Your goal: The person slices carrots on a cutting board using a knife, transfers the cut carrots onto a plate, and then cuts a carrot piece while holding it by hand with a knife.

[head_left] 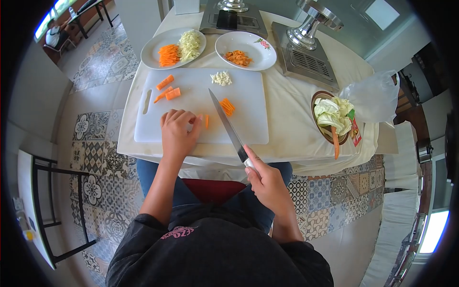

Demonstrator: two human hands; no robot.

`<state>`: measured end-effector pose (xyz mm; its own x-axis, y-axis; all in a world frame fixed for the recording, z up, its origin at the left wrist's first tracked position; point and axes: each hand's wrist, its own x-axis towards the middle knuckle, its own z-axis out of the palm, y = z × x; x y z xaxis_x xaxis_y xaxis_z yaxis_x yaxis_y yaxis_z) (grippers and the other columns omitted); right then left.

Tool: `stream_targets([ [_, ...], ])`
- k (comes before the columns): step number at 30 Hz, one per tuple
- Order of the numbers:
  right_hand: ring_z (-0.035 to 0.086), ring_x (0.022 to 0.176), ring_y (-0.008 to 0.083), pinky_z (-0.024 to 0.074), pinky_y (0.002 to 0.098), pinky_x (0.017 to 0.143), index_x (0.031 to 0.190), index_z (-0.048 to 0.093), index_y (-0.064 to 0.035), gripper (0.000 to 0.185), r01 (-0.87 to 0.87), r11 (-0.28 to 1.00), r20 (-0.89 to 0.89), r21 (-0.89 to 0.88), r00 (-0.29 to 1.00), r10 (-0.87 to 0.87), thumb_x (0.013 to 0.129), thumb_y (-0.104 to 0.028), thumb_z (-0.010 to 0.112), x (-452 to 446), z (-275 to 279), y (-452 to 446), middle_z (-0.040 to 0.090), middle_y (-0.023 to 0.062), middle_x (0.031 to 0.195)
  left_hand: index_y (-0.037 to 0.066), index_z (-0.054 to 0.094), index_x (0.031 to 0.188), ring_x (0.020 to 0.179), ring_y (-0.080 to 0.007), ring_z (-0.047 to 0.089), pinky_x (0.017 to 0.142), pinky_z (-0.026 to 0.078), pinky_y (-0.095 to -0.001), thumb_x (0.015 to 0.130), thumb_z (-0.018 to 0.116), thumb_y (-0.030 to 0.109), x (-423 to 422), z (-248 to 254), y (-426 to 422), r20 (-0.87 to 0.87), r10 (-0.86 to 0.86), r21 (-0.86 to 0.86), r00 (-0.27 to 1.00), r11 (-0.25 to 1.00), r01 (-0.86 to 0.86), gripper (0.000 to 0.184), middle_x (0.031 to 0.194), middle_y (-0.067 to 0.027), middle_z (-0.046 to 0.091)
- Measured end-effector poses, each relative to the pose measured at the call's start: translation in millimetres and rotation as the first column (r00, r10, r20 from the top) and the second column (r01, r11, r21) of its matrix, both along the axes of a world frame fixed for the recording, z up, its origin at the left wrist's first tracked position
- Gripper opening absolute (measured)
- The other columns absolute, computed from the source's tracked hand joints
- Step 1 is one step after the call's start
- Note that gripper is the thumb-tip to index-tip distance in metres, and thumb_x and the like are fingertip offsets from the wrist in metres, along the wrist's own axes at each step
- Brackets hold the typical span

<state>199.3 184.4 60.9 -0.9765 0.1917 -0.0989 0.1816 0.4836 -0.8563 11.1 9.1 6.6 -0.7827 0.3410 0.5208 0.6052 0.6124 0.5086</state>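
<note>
My right hand (264,181) is wrapped round the white handle of a long knife (229,128), its blade slanting up and left over the white cutting board (248,95). At the board's front edge rests my left hand (180,131), fingers curled; what they hold, if anything, is hidden. Just right of it lies a thin carrot strip (207,121). Beyond the blade is a small pile of carrot sticks (227,107). Carrot chunks (173,93) lie at the upper left of the board, and chopped white pieces (221,78) near its top.
Behind the board stand an oval plate (149,53) of shredded carrot and cabbage and a bowl (263,56) with orange shreds. Two metal stoves (306,62) are farther back. At right, a basket (316,125) holds cabbage and a carrot beside a plastic bag (375,98). A person (53,36) sits far left.
</note>
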Motion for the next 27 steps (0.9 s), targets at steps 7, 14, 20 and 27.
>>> stream_targets([
  [7,0.06,0.068,0.0306,0.0498,0.036,0.069,0.15,0.04,-0.0084,0.053,-0.069,0.997,-0.065,0.041,0.995,0.071,0.098,-0.007,0.054,2.4,-2.8,-10.2,0.062,0.0194,0.081,0.01,0.075,0.091,0.097,-0.024,0.064,0.096,0.044,-0.0398,0.077,0.077,0.011,-6.0,-2.8,-9.9,-0.063,-0.231,0.027,0.971,0.972,0.233,0.014,0.094,-0.0013,0.074],
  [14,0.061,0.082,0.0433,0.0506,0.0391,0.076,0.147,0.043,-0.0078,0.053,-0.082,0.986,-0.127,0.147,0.987,0.101,0.096,-0.006,0.056,-5.3,-7.8,-15.6,0.066,0.0255,0.098,0.009,0.074,0.081,0.095,-0.0216,0.064,0.098,0.042,-0.0411,0.074,0.079,0.012,6.1,-9.2,5.0,-0.096,-0.085,0.04,0.992,0.995,0.089,0.009,0.092,-0.0002,0.074],
  [20,0.063,0.074,0.0401,0.049,0.0492,0.069,0.149,0.041,-0.0122,0.054,-0.096,0.962,-0.101,0.256,0.987,0.125,0.097,-0.011,0.055,-9.7,-9.9,-15.3,0.063,0.0222,0.079,0.008,0.071,0.081,0.097,-0.0218,0.063,0.1,0.04,-0.0456,0.074,0.079,0.012,12.0,-11.6,12.3,-0.078,-0.008,0.067,0.997,0.998,0.013,0.011,0.092,0.0,0.073],
  [27,0.061,0.067,0.0369,0.0487,0.0477,0.065,0.151,0.041,-0.0168,0.056,-0.073,0.955,-0.131,0.288,0.985,0.115,0.097,-0.013,0.056,-8.7,-8.8,-19.3,0.059,0.0178,0.073,0.011,0.071,0.087,0.1,-0.0224,0.064,0.101,0.04,-0.0442,0.075,0.078,0.01,11.9,-8.4,14.8,-0.075,0.025,0.053,0.997,0.998,-0.021,0.015,0.093,-0.0002,0.073],
])
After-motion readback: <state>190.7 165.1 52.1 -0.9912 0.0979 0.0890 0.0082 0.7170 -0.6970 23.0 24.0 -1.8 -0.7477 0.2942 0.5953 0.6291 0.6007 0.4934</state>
